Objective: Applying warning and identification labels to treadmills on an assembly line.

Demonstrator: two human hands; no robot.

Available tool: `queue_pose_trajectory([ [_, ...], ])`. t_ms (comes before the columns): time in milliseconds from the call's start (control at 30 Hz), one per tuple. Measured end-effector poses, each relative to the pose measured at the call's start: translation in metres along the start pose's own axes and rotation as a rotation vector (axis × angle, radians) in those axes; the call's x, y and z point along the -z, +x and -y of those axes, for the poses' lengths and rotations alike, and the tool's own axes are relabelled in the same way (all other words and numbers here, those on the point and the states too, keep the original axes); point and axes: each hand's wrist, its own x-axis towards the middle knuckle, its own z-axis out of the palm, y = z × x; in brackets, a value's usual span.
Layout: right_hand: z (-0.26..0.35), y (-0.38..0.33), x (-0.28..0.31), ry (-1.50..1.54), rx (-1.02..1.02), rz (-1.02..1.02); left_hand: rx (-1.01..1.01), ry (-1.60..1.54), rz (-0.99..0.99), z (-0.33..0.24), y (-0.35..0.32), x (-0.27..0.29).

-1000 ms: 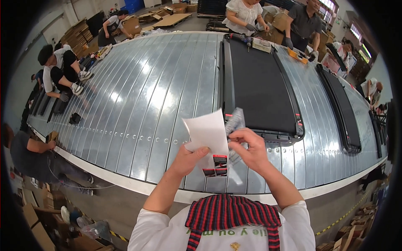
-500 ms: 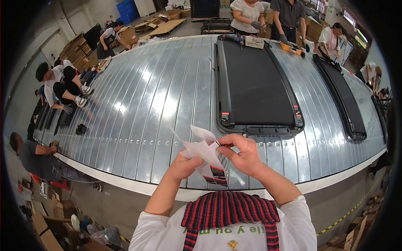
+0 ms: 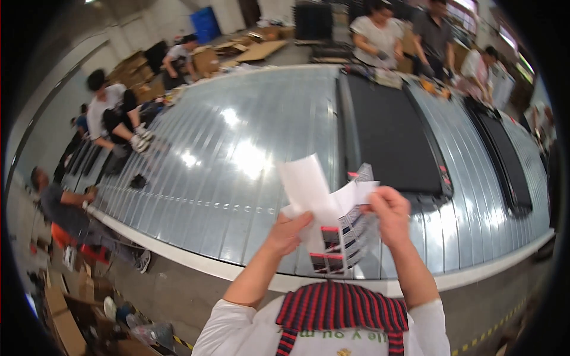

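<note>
Both hands (image 3: 289, 232) (image 3: 389, 209) pinch paper sheets (image 3: 325, 207) above ribbed metal table (image 3: 237, 160)

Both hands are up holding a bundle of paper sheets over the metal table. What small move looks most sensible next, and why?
Probably the right hand should draw the top white sheet clear of the printed leaflets. The sheets are fanned and overlapping, the left hand pinches them from below, and nothing yet lies on the ribbed metal table close by.

Left hand (image 3: 289, 232): fingertips hidden behind the white paper sheets (image 3: 314, 196). The printed leaflets (image 3: 338, 240) are motion-blurred; their print is too small to tell. The 2 black treadmill decks: the right deck (image 3: 504, 160) fades into the dark rim. People at the far edge are blurred.
</note>
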Motion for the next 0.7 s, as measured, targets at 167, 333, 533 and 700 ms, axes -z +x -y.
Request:
queue_pose_trajectory([
  [167,0.003,-0.006,-0.011,-0.668,0.507,-0.119,0.108,0.257,-0.209,0.022,0.024,0.003],
  [333,-0.018,-0.015,-0.068,-0.953,0.727,0.195,-0.026,0.240,-0.011,0.043,0.045,0.009],
  [533,-0.005,0.007,-0.056,-0.939,0.531,0.242,-0.038,0.619,0.185,0.005,0.068,0.025],
  [700,-0.010,0.021,-0.054,-0.984,0.437,0.294,-0.225,0.851,0.427,0.006,0.076,0.024],
])
